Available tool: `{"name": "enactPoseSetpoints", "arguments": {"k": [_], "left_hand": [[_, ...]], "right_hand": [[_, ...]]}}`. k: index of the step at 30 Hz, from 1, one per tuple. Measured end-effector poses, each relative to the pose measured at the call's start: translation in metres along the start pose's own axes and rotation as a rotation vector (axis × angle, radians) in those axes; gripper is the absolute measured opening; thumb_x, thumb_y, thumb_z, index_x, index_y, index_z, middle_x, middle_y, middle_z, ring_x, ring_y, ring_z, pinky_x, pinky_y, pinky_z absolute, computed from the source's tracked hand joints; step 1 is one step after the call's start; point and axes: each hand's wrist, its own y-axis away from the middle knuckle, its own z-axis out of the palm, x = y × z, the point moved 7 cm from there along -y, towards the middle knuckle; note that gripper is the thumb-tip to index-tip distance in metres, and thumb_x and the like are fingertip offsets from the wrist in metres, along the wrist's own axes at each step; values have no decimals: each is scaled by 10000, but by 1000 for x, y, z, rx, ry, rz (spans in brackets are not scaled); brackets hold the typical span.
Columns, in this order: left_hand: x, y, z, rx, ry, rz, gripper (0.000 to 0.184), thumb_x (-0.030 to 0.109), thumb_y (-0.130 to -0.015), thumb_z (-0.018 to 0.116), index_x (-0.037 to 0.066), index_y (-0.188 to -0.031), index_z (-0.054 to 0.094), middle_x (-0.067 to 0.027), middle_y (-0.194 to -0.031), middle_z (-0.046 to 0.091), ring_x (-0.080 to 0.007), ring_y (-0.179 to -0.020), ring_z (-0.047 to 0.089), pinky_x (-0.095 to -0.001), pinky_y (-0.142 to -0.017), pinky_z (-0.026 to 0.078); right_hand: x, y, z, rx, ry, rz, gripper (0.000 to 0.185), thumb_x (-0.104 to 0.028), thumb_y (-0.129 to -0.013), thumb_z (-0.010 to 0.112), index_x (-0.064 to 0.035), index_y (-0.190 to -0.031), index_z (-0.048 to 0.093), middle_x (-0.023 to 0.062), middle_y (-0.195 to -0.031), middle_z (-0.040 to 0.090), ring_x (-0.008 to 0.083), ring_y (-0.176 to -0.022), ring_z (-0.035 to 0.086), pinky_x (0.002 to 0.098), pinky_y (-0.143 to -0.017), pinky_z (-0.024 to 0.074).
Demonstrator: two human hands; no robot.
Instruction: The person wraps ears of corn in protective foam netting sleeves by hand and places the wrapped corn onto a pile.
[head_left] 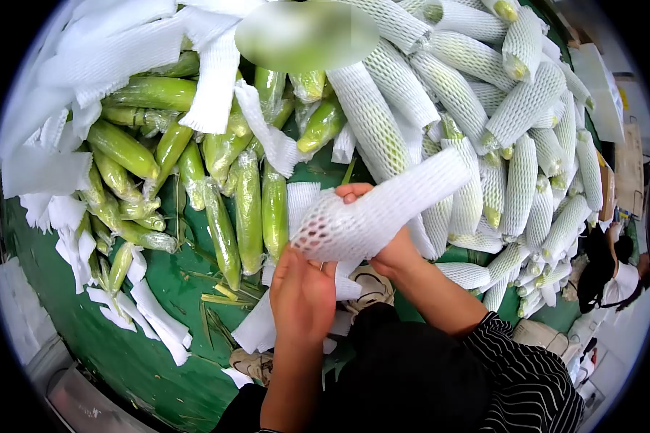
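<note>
Steadying the white tubular foam-mesh sleeve [419,191], left hand [303,299] fingers gripped its 8-o'clock end while right hand [399,254] fingers wrapped its middle.

Passage is open over the green surface [213,386], left of the left forearm [294,372]. Loose foam nets [159,321] and husk scraps [220,298] intrude at its far side; a shoe [251,365] narrows it beside the forearm. Film-wrapped corn [248,213] blocks far left, layered net-sleeved corn [518,184] the right. A held foam net sleeve [412,195] obstructs the space between piles.
</note>
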Motion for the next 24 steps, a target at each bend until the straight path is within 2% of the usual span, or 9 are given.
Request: {"name": "enactPoseSetpoints", "arguments": {"k": [6, 8, 9, 13, 18, 20, 21, 22, 24], "left_hand": [[-19, -16, -41, 122, 230, -20, 550, 375, -1073, 362, -34, -1438, 403, -167, -1433, 515, -289, -1330, 498, -471, -1135, 362], [-22, -18, -41, 152, 234, -68, 473, 342, -1078, 360, -8, -1382, 453, -159, -1390, 546, -294, -1279, 534, -470, -1107, 394], [-24, -17, -41, 171, 237, -92, 438, 325, -1081, 359, 4, -1355, 478, -154, -1369, 561, -297, -1254, 551, -470, -1092, 409], [-59, -33, -81, 279, 286, -50, 397, 291, -1073, 407, -10, -1317, 493, -153, -1339, 573, -280, -1230, 569, -451, -1034, 466], [-92, -53, -148, 563, -146, 27, 223, 189, -1062, 413, 31, -1034, 568, -120, -1025, 654, -279, -936, 637, -405, -875, 504], [-80, -41, -143, 529, -948, 111, 188, 156, -1038, 451, 10, -996, 562, -159, -1004, 641, -311, -934, 623, -410, -853, 486], [-76, -40, -134, 490, -1344, 159, 172, 139, -1026, 470, 0, -978, 559, -178, -993, 635, -328, -934, 616, -413, -842, 477], [-70, -39, -124, 492, -1387, 195, 122, 81, -988, 509, -27, -992, 565, -210, -987, 609, -365, -954, 589, -421, -854, 456], [-43, -29, -76, 343, -1600, 558, 129, 58, -974, 516, -32, -1044, 577, -211, -1007, 606, -364, -972, 583, -419, -874, 452]], "right_hand": [[14, -6, -2, -43, 114, 29, 204, -203, -983, 642, -45, -1113, 647, 15, -990, 637, 91, -895, 582, 254, -803, 488], [-2, 2, 5, -74, 196, 55, 198, -199, -1003, 612, -47, -1125, 645, 1, -987, 642, 75, -890, 574, 236, -811, 477], [-14, 6, 9, -57, 324, -85, 200, -186, -1023, 577, -40, -1142, 644, -15, -984, 645, 59, -885, 565, 219, -805, 467], [12, -22, -13, -14, 193, 5, 184, -174, -1027, 565, -38, -1127, 636, -8, -973, 636, 67, -877, 574, 220, -797, 464], [86, -55, -67, 42, 174, 63, 170, -113, -1019, 526, -36, -1133, 626, 32, -1015, 654, 97, -888, 602, 248, -801, 494], [94, -51, -76, 87, 362, -39, 182, -98, -1012, 520, -34, -1152, 618, 41, -1035, 660, 113, -902, 620, 262, -810, 510], [96, -51, -74, 88, 259, 64, 201, -98, -1013, 514, -36, -1180, 608, 48, -1059, 663, 127, -925, 630, 271, -823, 518], [95, -45, -71, 95, 154, 171, 223, -97, -1014, 508, -37, -1209, 597, 54, -1082, 666, 141, -948, 640, 280, -836, 525], [99, -32, -69, 55, -85, 295, 306, -130, -1024, 497, -55, -1315, 551, 82, -1154, 668, 190, -1023, 662, 331, -886, 543]]}}
